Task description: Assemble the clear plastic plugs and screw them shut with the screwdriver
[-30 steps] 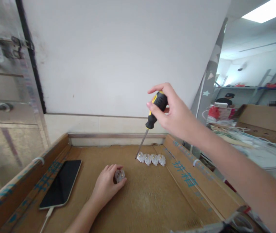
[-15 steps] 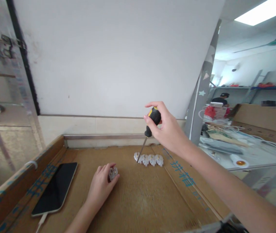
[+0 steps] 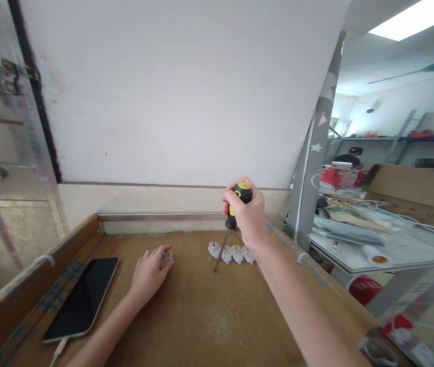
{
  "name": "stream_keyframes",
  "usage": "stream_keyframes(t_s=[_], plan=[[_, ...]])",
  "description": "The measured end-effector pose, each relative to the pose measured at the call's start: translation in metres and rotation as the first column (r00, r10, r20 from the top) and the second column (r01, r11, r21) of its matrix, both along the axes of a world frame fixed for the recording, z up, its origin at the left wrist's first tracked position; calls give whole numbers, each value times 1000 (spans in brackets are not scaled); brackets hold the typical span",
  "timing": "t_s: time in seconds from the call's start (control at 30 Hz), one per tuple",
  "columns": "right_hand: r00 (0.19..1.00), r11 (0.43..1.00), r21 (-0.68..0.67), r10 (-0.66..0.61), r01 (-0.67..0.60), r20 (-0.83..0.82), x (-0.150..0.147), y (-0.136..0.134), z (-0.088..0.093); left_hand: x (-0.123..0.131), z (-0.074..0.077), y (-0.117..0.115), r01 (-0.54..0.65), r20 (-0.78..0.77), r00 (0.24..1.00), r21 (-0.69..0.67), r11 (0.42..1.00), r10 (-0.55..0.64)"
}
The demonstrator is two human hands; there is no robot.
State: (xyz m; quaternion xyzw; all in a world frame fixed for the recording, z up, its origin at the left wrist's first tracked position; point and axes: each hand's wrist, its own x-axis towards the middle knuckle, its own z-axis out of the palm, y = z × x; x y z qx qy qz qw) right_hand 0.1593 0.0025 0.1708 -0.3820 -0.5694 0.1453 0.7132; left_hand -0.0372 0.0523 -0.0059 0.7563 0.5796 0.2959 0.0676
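Lowered right hand [image 3: 253,216] since earlier frame, gripping screwdriver [image 3: 231,222] there and translucent part [image 3: 166,258] in left hand [image 3: 147,272]; best to steer tip [image 3: 215,269] clear of lined-up pieces [image 3: 237,254].

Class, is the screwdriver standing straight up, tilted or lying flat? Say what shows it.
Tilted. The right hand holds the screwdriver with its handle uppermost, and the shaft slants down towards the picture's left.
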Motion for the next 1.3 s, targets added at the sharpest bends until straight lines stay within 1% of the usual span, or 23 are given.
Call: stream_keyframes(t_s=[0.07, 0.13, 0.2, 0.37, 0.53, 0.8, 0.93, 1.07, 1.3], plan=[[995, 1000, -27, 11, -14, -102, -1, 7, 3, -1, -2, 9, -11, 1, 1000, 0, 1000, 11], [988, 1000, -25, -13, 9, -154, -1, 13, 5, -1, -5, 15, -24, 6, 1000, 1, 1000, 24], [981, 999, -33, -12, 5, -191, -1, 17, 7, 0, -9, 17, -37, 11, 999, 8, 999, 37], [977, 998, -39, 34, -43, -210, -4, 21, 10, 2, -17, 14, -55, 29, 998, 34, 998, 54], [975, 998, -24, 59, -66, -213, -4, 22, 9, 2, -20, 12, -58, 36, 998, 43, 997, 56], [957, 1000, -18, 3, -8, -289, 18, 28, 7, 5, -17, 6, -123, -1, 992, 47, 991, 123], [946, 998, -5, -58, 60, -318, 26, 35, 6, 8, -16, 6, -157, -21, 987, 50, 986, 158], [936, 992, -10, -122, 125, -331, 28, 45, 6, 9, -19, 5, -165, -39, 985, 66, 984, 168], [945, 986, -16, -164, 167, -283, 20, 58, 6, 9, -21, 4, -174, -31, 983, 122, 977, 179]])
